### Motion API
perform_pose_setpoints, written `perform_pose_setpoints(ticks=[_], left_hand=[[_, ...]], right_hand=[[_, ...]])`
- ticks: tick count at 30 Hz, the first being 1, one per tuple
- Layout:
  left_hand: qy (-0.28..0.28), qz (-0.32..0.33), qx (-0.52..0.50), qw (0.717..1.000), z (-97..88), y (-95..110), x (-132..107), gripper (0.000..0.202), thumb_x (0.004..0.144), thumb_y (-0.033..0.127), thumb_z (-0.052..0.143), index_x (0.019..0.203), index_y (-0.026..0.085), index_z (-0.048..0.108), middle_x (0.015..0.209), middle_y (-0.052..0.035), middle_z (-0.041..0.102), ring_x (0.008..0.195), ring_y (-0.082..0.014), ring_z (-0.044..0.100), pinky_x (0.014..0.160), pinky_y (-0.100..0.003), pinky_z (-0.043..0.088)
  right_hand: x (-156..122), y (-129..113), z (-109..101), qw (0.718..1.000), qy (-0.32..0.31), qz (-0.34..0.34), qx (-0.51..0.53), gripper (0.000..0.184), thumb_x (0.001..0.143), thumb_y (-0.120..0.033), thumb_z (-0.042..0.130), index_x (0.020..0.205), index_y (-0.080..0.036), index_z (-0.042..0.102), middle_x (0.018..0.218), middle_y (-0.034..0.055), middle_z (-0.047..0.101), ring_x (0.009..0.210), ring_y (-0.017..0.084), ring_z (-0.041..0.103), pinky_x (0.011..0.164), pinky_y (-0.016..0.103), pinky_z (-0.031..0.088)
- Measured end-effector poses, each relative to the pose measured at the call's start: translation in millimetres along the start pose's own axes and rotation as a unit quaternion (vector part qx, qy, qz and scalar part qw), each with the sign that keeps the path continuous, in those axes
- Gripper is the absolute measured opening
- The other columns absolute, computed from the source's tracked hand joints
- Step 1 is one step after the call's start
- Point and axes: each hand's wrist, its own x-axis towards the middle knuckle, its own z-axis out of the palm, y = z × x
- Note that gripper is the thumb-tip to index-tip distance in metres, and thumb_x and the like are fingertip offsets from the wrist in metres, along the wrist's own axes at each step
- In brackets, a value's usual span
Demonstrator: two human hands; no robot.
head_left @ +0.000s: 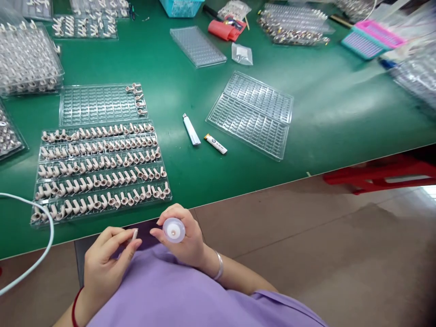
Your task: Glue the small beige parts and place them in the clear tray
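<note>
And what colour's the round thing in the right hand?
The round thing is pale lilac, whiter in the middle (head view).

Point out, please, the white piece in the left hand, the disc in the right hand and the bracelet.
White piece [135, 234]: head view, middle of its visible length.
Disc [173, 230]: head view, its white centre.
Bracelet [221, 264]: head view, the band's visible middle.

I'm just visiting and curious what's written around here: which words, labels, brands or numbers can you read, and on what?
"BMW", probably, slightly blurred: white orange-ended stick, beside a round logo.
Clear packet: any print is too small to read.
</note>
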Motion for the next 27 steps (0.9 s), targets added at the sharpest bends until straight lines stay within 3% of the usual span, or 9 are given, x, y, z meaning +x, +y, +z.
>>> perform_pose_setpoints(ticks=[7, 11, 14, 17, 20, 22, 24, 27], left_hand=[[0.016, 0.077, 0.047, 0.996, -1.8, 7.1, 5.3, 0.018, 0.077, 0.020, 0.076, 0.094, 0.026, 0.080, 0.076, -0.0027, 0.070, 0.061, -0.0134, 0.064, 0.058, -0.021, 0.050], [0.011, 0.105, 0.062, 0.992, -4.7, 15.9, 31.1, 0.013, 0.079, 0.026, 0.074, 0.091, 0.025, 0.079, 0.075, -0.0019, 0.069, 0.057, -0.0120, 0.060, 0.054, -0.022, 0.048], [0.038, 0.147, 0.104, 0.983, -6.4, 28.2, 82.6, 0.012, 0.081, 0.034, 0.072, 0.085, 0.025, 0.079, 0.076, -0.0031, 0.070, 0.064, -0.0144, 0.062, 0.060, -0.024, 0.048], [0.080, 0.195, 0.164, 0.964, -9.0, 38.7, 161.2, 0.019, 0.086, 0.034, 0.066, 0.091, 0.021, 0.079, 0.087, -0.0064, 0.071, 0.077, -0.0182, 0.063, 0.072, -0.028, 0.049], [0.087, 0.118, 0.280, 0.949, -11.6, 38.4, 247.5, 0.026, 0.089, 0.024, 0.057, 0.104, 0.017, 0.077, 0.102, -0.0093, 0.072, 0.097, -0.0227, 0.064, 0.089, -0.033, 0.046], [0.077, 0.086, 0.305, 0.945, -10.4, 30.5, 296.4, 0.027, 0.089, 0.019, 0.055, 0.104, 0.012, 0.076, 0.104, -0.0132, 0.073, 0.101, -0.0253, 0.064, 0.093, -0.036, 0.045], [0.055, 0.059, 0.323, 0.943, -5.5, 18.9, 333.4, 0.022, 0.089, 0.020, 0.058, 0.099, 0.009, 0.075, 0.100, -0.0146, 0.073, 0.099, -0.0265, 0.065, 0.092, -0.038, 0.047], [0.012, 0.034, 0.350, 0.936, 6.8, 2.7, 367.9, 0.024, 0.092, 0.032, 0.061, 0.106, 0.013, 0.068, 0.109, -0.0102, 0.069, 0.100, -0.0230, 0.065, 0.091, -0.043, 0.051]], right_hand=[[1.7, 0.8, -5.7, 1.000, 0.024, -0.003, 0.005, 0.025, 0.083, -0.022, 0.072, 0.099, -0.024, 0.053, 0.079, 0.0001, 0.064, 0.070, 0.015, 0.061, 0.064, 0.030, 0.054], [13.7, 5.9, -18.9, 0.998, 0.061, -0.013, -0.018, 0.026, 0.083, -0.023, 0.073, 0.099, -0.024, 0.052, 0.080, -0.0001, 0.064, 0.070, 0.015, 0.063, 0.064, 0.030, 0.055], [31.0, 16.1, -30.9, 0.991, 0.115, -0.008, -0.065, 0.026, 0.082, -0.024, 0.075, 0.096, -0.023, 0.053, 0.081, -0.0004, 0.065, 0.071, 0.015, 0.064, 0.066, 0.029, 0.055], [47.2, 27.5, -36.9, 0.983, 0.163, 0.005, -0.088, 0.027, 0.080, -0.027, 0.076, 0.095, -0.023, 0.054, 0.080, -0.0009, 0.066, 0.069, 0.014, 0.065, 0.065, 0.029, 0.056], [54.4, 35.5, -35.0, 0.981, 0.176, 0.015, -0.082, 0.027, 0.081, -0.029, 0.075, 0.095, -0.022, 0.053, 0.076, -0.0020, 0.066, 0.065, 0.014, 0.065, 0.062, 0.027, 0.056], [54.4, 38.5, -31.9, 0.981, 0.178, 0.016, -0.079, 0.026, 0.082, -0.030, 0.074, 0.096, -0.022, 0.053, 0.075, -0.0023, 0.066, 0.063, 0.013, 0.065, 0.060, 0.026, 0.055], [53.1, 39.9, -29.7, 0.981, 0.175, 0.008, -0.081, 0.025, 0.083, -0.029, 0.073, 0.097, -0.022, 0.053, 0.075, -0.0021, 0.066, 0.063, 0.013, 0.065, 0.059, 0.025, 0.055], [52.1, 40.4, -29.4, 0.982, 0.167, -0.008, -0.092, 0.022, 0.084, -0.028, 0.071, 0.096, -0.023, 0.053, 0.076, -0.0018, 0.067, 0.063, 0.013, 0.066, 0.059, 0.024, 0.056]])
